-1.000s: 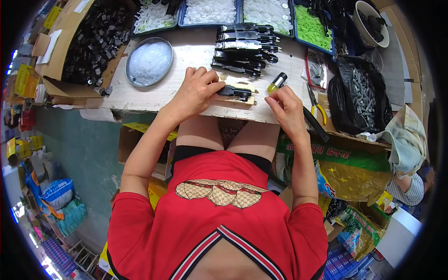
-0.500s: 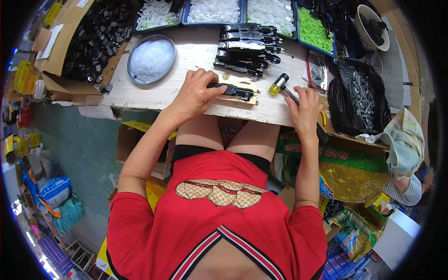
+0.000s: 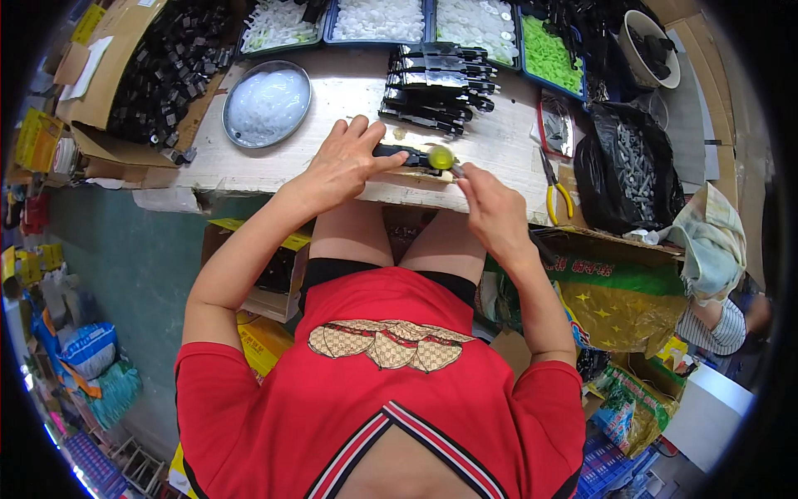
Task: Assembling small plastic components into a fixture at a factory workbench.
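Observation:
My left hand (image 3: pixel 342 164) presses a slim black plastic part (image 3: pixel 387 150) down on a pale wooden block (image 3: pixel 432 177) near the table's front edge. Its thumb lies along the part, with the fingers closed at the far side. My right hand (image 3: pixel 497 214) is wrapped round the handle of a small hammer (image 3: pixel 441 157). The hammer's yellow-green face covers the right end of the black part; whether it touches cannot be seen. Just beyond the block lies a stack of similar black parts (image 3: pixel 436 90).
Pliers with yellow handles (image 3: pixel 562 200) lie right of my right hand, beside a black bag of screws (image 3: pixel 636 170). A round dish of clear-white pieces (image 3: pixel 268 104) stands at left, near a carton of black parts (image 3: pixel 170 79). Trays of white (image 3: pixel 378 21) and green pieces (image 3: pixel 550 54) line the back.
My right hand has brought the hammer leftward from the table's right side to over the black part, uncovering the pliers. My left hand keeps its hold on the part.

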{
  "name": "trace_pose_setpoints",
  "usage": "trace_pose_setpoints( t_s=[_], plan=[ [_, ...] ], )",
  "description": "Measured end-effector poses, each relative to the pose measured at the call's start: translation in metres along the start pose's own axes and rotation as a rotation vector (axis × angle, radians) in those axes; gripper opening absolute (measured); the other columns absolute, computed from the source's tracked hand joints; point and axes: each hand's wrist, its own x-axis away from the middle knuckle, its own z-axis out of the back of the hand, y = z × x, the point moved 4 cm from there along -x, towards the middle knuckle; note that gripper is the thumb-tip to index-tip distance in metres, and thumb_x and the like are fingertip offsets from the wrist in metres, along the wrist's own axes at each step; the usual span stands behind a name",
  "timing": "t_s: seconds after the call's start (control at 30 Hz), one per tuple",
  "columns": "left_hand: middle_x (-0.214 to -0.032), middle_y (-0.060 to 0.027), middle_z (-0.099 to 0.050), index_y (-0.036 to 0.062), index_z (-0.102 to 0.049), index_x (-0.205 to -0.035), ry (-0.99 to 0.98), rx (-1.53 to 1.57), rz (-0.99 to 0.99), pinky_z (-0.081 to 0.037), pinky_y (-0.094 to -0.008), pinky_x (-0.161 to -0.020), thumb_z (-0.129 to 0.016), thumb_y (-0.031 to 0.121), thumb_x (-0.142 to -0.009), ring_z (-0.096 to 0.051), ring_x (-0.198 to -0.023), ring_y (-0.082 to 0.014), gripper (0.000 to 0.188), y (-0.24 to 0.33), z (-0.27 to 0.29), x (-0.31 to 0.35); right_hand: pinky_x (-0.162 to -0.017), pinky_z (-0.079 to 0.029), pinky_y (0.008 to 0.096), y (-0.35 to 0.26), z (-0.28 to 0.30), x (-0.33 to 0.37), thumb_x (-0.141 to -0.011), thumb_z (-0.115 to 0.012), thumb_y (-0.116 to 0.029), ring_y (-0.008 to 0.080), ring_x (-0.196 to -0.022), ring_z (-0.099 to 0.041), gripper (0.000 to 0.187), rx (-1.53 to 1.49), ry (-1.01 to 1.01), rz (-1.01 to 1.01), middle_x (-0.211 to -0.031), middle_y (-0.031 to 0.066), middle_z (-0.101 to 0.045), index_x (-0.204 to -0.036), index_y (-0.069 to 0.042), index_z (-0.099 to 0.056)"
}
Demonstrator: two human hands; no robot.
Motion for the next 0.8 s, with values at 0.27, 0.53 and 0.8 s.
trace_pose_setpoints(
  t_s=[0.27, 0.53, 0.8],
  plan=[
    [-0.097, -0.0094, -0.049, 0.0182, -0.062, -0.109, -0.036, -0.035, -0.042, -0.036, -0.035, -0.07, -0.057, -0.001, -0.067, -0.045, -0.092, -0.0258, 0.047, 0.0, 0.002, -0.003, -0.05, -0.046, 0.0427, -0.02, 0.014, -0.012, -0.089, -0.048, -0.023, 0.0354, -0.059, -0.058, 0.018, -0.009, 0.142, 0.023, -0.075, 0.0141, -0.061, -0.086, -0.006, -0.05],
    [-0.095, -0.009, -0.049, 0.0183, -0.063, -0.108, -0.003, -0.036, -0.049, -0.038, -0.0345, -0.069, -0.055, -0.001, -0.067, -0.045, -0.089, -0.0264, 0.046, 0.001, 0.0, -0.005, -0.045, -0.044, 0.0435, -0.024, 0.01, -0.012, -0.089, -0.049, -0.024, 0.035, -0.051, -0.056, 0.018, 0.057, 0.06, 0.01, -0.066, 0.0141, -0.057, -0.083, -0.006, -0.049],
    [-0.084, -0.0074, -0.051, 0.0084, -0.061, -0.106, 0.029, 0.294, 0.13, -0.044, -0.036, -0.074, -0.06, -0.003, -0.062, -0.047, -0.082, -0.0264, 0.045, -0.015, 0.001, -0.009, -0.049, -0.044, 0.0454, -0.009, -0.008, -0.02, -0.089, -0.048, -0.024, 0.036, -0.053, -0.057, 0.02, 0.285, -0.281, -0.064, -0.067, 0.0146, -0.06, -0.084, -0.006, -0.05]
  ],
)
